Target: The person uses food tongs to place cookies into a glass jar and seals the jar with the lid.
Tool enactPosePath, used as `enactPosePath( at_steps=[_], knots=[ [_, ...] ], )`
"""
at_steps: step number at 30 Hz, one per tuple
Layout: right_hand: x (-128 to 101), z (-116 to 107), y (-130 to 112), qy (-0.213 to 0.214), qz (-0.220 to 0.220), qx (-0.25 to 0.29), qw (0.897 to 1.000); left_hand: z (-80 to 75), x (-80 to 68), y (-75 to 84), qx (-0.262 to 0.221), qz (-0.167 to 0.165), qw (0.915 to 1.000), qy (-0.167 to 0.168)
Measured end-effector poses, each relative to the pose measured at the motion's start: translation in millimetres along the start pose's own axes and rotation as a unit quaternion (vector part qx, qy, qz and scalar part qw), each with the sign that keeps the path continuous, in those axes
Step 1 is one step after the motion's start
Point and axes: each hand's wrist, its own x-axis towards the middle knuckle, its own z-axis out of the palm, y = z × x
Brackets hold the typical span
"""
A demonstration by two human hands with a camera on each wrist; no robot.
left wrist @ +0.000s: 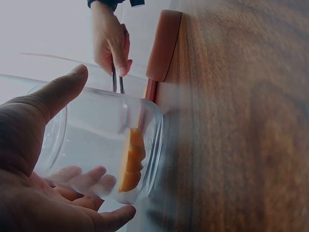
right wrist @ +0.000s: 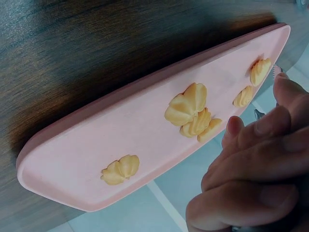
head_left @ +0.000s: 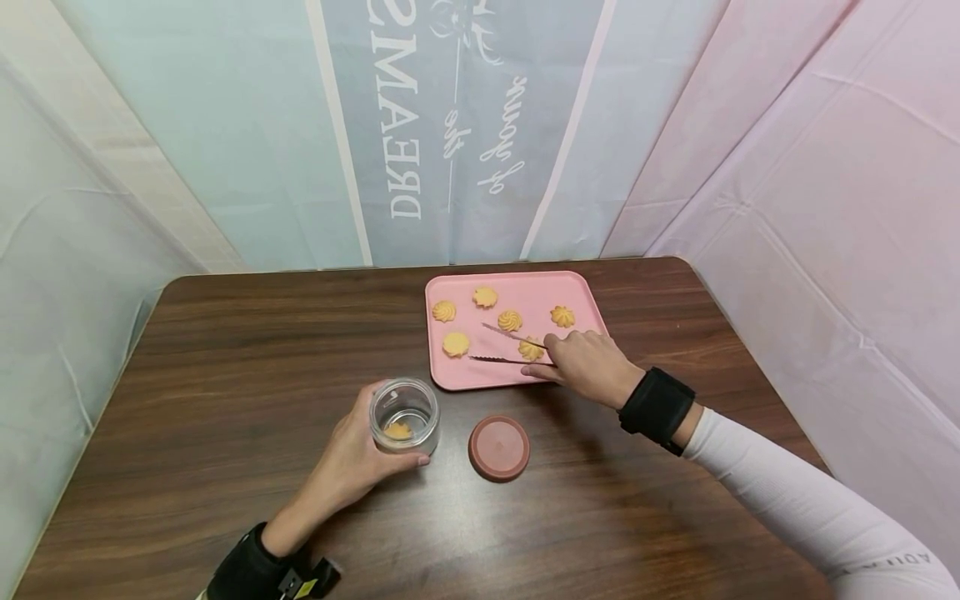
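Note:
My left hand (head_left: pixel 352 462) grips a clear glass jar (head_left: pixel 430 433), thumb on one side and fingers on the other. One yellow cookie (left wrist: pixel 131 164) lies at the jar's bottom, and the jar's mouth is uncovered. With my right hand (head_left: pixel 592 364) I hold metal tongs (head_left: pixel 510 361) over a pink tray (head_left: pixel 525 287). The tongs' two arms are spread apart, their serrated tips pointing left. Between the arms, near my fingers, a swirled cookie (head_left: pixel 531 349) lies on the tray; nothing is pinched in the tips. Whether the jar touches the table cannot be told.
Several other cookies (head_left: pixel 455 344) lie spread over the tray, one (head_left: pixel 562 317) near its right side. A round reddish-brown lid (head_left: pixel 498 448) rests on the wooden table (head_left: pixel 225 400), right of the jar. Printed cloth (head_left: pixel 480 225) hangs behind the table's far edge.

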Motion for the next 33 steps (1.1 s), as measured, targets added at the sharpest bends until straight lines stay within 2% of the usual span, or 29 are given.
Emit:
enactPosePath(
  at_steps=[10,20,27,33],
  knots=[
    [0,6,2,0.002,-0.013,-0.003,1.0,0.2,-1.0,-0.2,-0.001,0.007,1.0,0.003],
    [3,9,-1,-0.024,0.007,-0.007,1.0,0.2,-1.1,0.7,-0.003,0.002,1.0,0.002],
    [6,12,-4,-0.032,0.007,0.004,0.999,-0.1,-1.5,1.3,-0.004,0.003,1.0,0.002],
    [7,13,-5,-0.02,-0.005,0.025,0.999,0.0,-1.4,0.9,-0.004,0.002,1.0,0.0]
  ],
)
